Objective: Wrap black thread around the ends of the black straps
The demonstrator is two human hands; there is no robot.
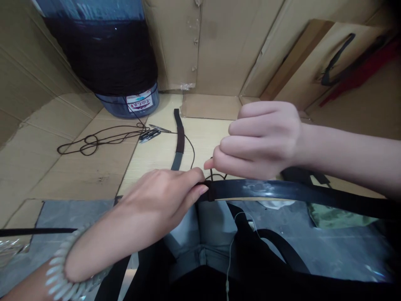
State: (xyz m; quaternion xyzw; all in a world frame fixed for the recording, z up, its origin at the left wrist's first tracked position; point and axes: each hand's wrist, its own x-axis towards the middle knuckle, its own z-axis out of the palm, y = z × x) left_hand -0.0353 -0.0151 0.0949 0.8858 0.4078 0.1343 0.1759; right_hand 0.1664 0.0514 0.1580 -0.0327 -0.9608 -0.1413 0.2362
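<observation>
A long, flat, shiny black strip runs sideways above my lap. My left hand pinches it between thumb and fingers, where dark cord wraps round it. My right hand is closed in a fist just above the strip, with a thin black cord pulled up from the wrapping into it. Its grip on the cord is partly hidden by the fingers. Beyond my left hand, a second dark strip lies on the pale work surface.
A large blue water bottle wound with black cord stands at the back left. Loose loops of cord and small thread snips lie before it. Cardboard walls enclose the back. A dark strap hangs at the right.
</observation>
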